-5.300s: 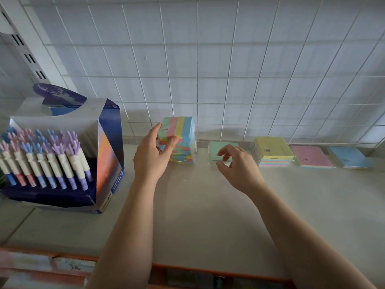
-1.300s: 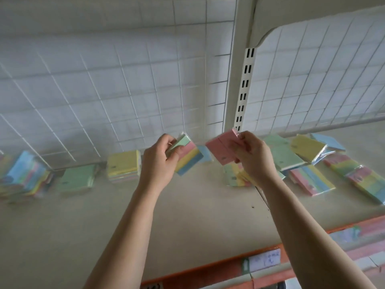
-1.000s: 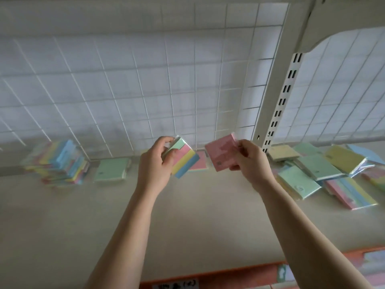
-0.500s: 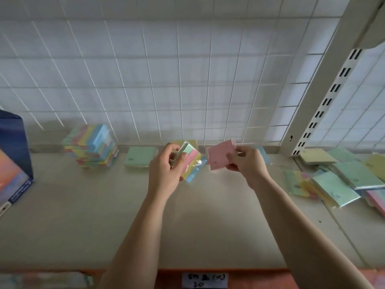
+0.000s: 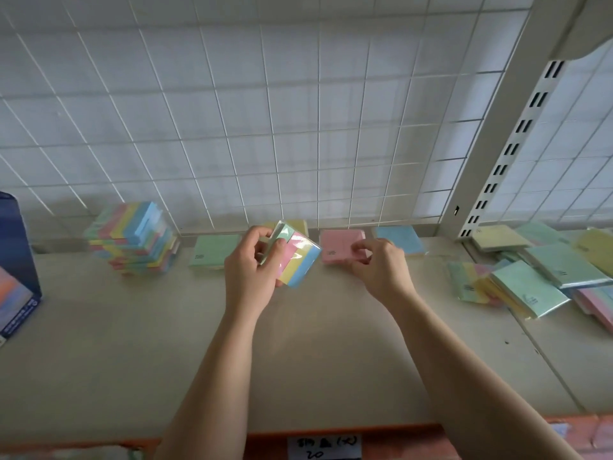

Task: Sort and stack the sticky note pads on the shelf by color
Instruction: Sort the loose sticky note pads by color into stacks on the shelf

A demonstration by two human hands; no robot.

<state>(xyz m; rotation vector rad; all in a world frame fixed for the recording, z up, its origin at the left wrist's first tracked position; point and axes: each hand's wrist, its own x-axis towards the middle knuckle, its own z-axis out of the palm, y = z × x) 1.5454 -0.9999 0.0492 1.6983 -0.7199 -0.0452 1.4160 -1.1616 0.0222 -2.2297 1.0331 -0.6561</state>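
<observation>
My left hand (image 5: 250, 272) is shut on a wrapped pad striped green, pink, yellow and blue (image 5: 298, 260), held tilted above the shelf (image 5: 298, 353). My right hand (image 5: 378, 270) pinches the near edge of a pink pad (image 5: 338, 249) that lies flat at the back of the shelf. In the back row sit a tall stack of striped pads (image 5: 132, 240), a green pad (image 5: 212, 255), a yellow pad (image 5: 298, 224) partly hidden by the held pad, and a blue pad (image 5: 398, 242).
A loose heap of mixed pads (image 5: 530, 270) lies on the adjoining shelf at right, past a slotted upright post (image 5: 491, 134). A blue pen display box (image 5: 16, 263) stands at the far left. Wire grid backs the shelf. A price label (image 5: 323, 446) marks the orange front edge.
My right hand has lowered the pink pad from the air onto the shelf between the yellow and blue pads. My left hand still holds the striped pad, slightly lower.
</observation>
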